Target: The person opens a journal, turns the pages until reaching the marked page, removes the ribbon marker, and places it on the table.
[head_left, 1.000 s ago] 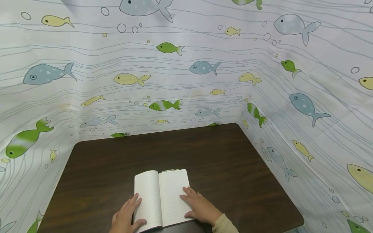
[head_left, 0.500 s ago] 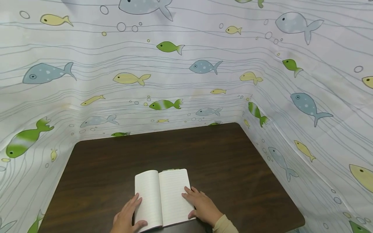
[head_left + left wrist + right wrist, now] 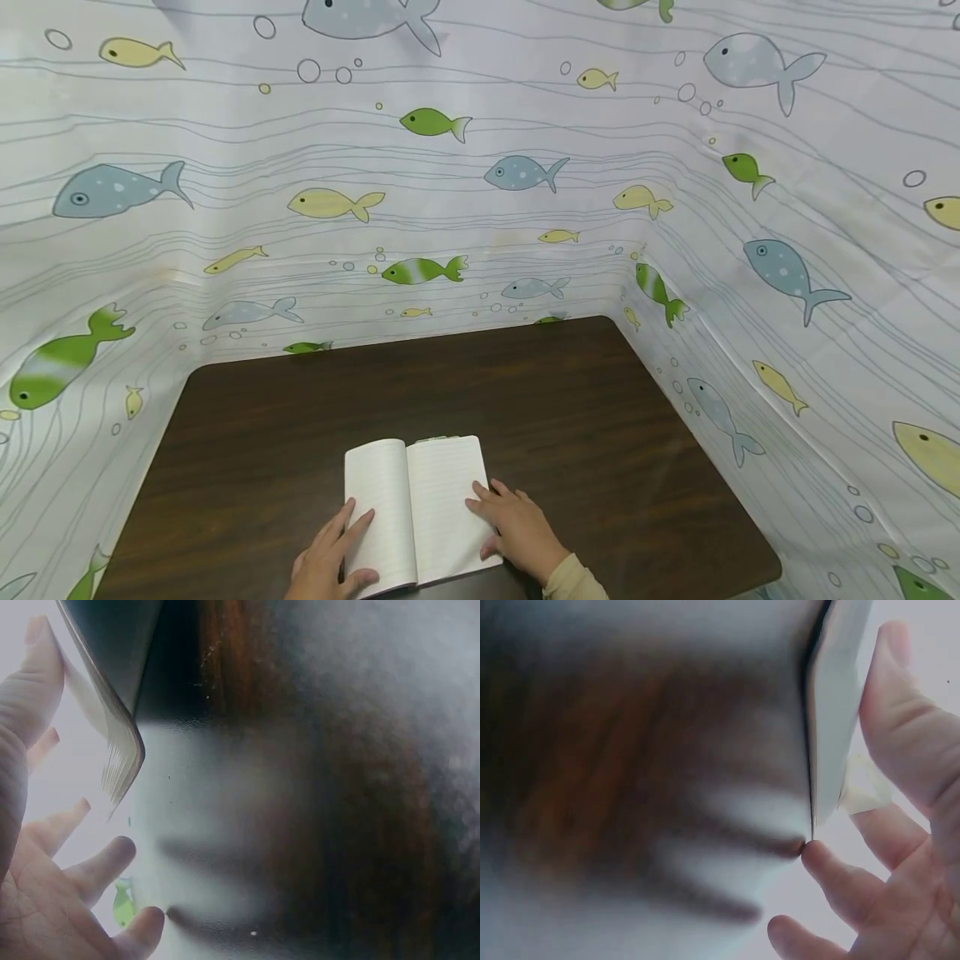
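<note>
An open notebook [image 3: 450, 508] with faintly lined blank pages lies near the front of the dark wooden table. At its left edge is my left hand [image 3: 324, 558], thumb and fingertips resting on the left page with the fingers spread. My right hand [image 3: 523, 527] lies over the right page's outer edge, fingers extended and fingertips on the paper. In the left wrist view, the page block [image 3: 124, 761] curves up beside the thumb. The right wrist view shows the notebook's edge [image 3: 832, 727] between the thumb and the little-finger side.
The dark brown table [image 3: 300, 408] spreads behind and around the notebook. A white curtain [image 3: 420, 233] printed with fish rises along its back and both sides. A small greenish strip [image 3: 437, 438] sticks out past the right page's top edge.
One left finger has spread a little farther over the left page. The right hand has shifted slightly, its thumb nearer the page's outer edge. The notebook stays open in place.
</note>
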`<state>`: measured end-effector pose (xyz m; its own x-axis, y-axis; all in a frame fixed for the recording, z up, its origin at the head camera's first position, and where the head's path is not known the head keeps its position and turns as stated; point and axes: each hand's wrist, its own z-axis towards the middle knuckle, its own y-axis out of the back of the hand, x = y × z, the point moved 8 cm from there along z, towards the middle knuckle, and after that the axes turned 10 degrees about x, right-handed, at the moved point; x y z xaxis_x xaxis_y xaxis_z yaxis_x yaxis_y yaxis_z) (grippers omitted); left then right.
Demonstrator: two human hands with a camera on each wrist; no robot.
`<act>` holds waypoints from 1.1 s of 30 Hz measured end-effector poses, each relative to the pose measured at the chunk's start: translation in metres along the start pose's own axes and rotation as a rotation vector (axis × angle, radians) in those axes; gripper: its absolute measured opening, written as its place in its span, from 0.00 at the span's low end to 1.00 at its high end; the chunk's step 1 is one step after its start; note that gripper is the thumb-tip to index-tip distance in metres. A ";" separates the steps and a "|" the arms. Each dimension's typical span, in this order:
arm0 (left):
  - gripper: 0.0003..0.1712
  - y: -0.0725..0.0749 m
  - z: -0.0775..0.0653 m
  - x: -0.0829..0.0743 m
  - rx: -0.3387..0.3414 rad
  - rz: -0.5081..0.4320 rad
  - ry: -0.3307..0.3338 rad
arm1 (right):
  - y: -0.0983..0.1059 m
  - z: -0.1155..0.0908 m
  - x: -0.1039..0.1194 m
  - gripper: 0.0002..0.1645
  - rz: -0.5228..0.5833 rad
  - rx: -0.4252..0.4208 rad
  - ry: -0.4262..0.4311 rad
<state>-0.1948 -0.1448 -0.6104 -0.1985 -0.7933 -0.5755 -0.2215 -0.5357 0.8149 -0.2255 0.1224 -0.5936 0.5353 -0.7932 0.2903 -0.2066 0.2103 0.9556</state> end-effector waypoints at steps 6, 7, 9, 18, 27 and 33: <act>0.50 0.001 -0.002 -0.002 -0.042 0.006 -0.024 | 0.002 0.001 0.003 0.41 -0.069 -0.088 0.011; 0.49 0.001 -0.003 -0.003 -0.051 0.004 -0.027 | 0.002 0.002 0.003 0.39 -0.082 -0.103 0.012; 0.48 0.001 -0.005 -0.003 -0.065 -0.002 -0.027 | 0.003 0.002 0.005 0.37 -0.104 -0.126 0.012; 0.49 -0.001 -0.007 -0.002 -0.069 0.001 -0.002 | 0.007 0.004 0.003 0.56 -0.002 -0.112 -0.027; 0.46 0.001 -0.008 -0.004 -0.113 0.025 -0.030 | 0.009 0.011 0.006 0.65 0.525 0.041 0.059; 0.47 0.001 -0.007 -0.003 -0.098 0.023 -0.019 | 0.008 0.015 0.029 0.44 0.764 0.140 0.180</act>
<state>-0.1876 -0.1452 -0.6077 -0.2208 -0.8006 -0.5570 -0.1219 -0.5439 0.8302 -0.2238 0.0931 -0.5782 0.3253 -0.3514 0.8779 -0.6645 0.5755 0.4766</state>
